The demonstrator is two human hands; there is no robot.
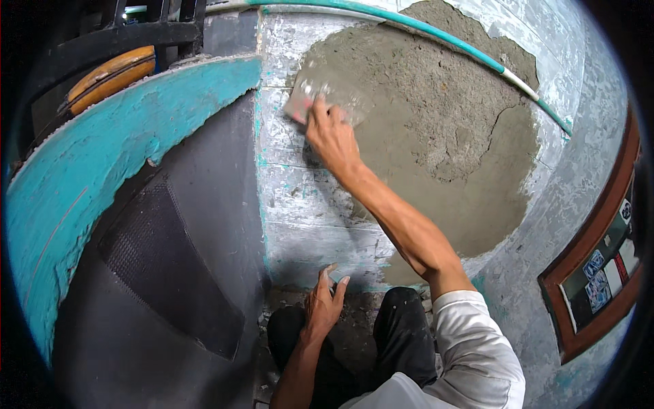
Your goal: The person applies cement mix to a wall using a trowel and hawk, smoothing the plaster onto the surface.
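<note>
**Trowel pressed at the left edge of the wet patch**

A mortar-smeared trowel [327, 95] is gripped by the right hand [332, 136] and laid flat against the upper left edge of the grey mortar patch [443, 136] on the whitish wall [300, 204]. Open patch is left to the right, as far as the turquoise pipe [436, 35]. The trowel's handle is hidden under the fingers. The left hand [321, 307] is rested open at the wall's foot, holding nothing. A framed panel [599, 266] is cut off at the right rim.

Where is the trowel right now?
In the head view the trowel is pressed flat against the upper left edge of the wet plaster patch on the wall, held by the right hand, just below the green pipe.
</note>
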